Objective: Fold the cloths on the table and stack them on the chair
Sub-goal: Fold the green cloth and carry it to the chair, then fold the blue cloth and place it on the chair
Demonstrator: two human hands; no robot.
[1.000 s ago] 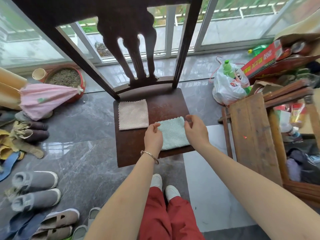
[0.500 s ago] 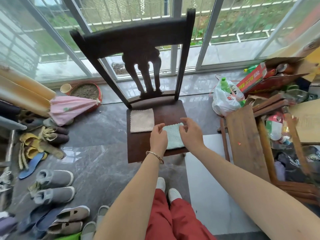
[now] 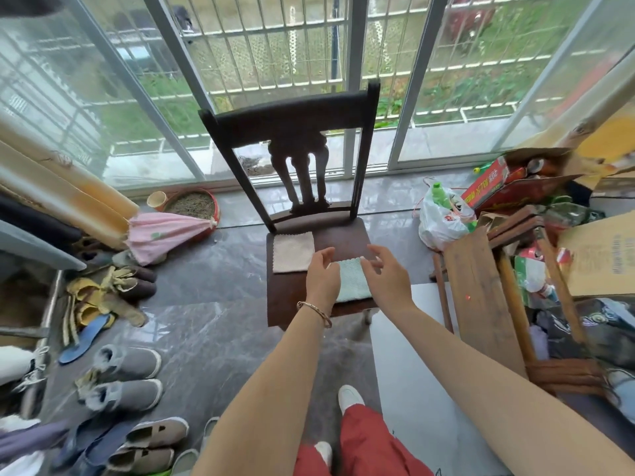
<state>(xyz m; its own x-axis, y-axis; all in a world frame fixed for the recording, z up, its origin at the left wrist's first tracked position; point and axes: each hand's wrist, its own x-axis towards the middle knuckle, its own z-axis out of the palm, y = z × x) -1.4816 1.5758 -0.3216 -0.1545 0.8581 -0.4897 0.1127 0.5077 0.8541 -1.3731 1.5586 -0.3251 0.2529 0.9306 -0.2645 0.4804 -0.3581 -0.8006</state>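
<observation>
Green cloth [image 3: 354, 281] laid flat on chair [image 3: 292, 297], between left hand [image 3: 321, 278] and right hand [image 3: 386, 278]; both held open, nothing gripped; beige cloth [image 3: 293, 251] just left.

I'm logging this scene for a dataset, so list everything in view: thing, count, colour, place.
chair: one, dark wood, centre, by glass doors
beige cloth: one, folded, seat's back left
green cloth: one, folded, seat's front right, beside the beige one, not stacked
umbrella: one, pink, floor left
basin: one, red, behind umbrella
shoes: several pairs, grey, tan, floor left
plastic bag: one, white, floor right
planks: several, brown, right
left hand: open, above green cloth
right hand: open, above green cloth
</observation>
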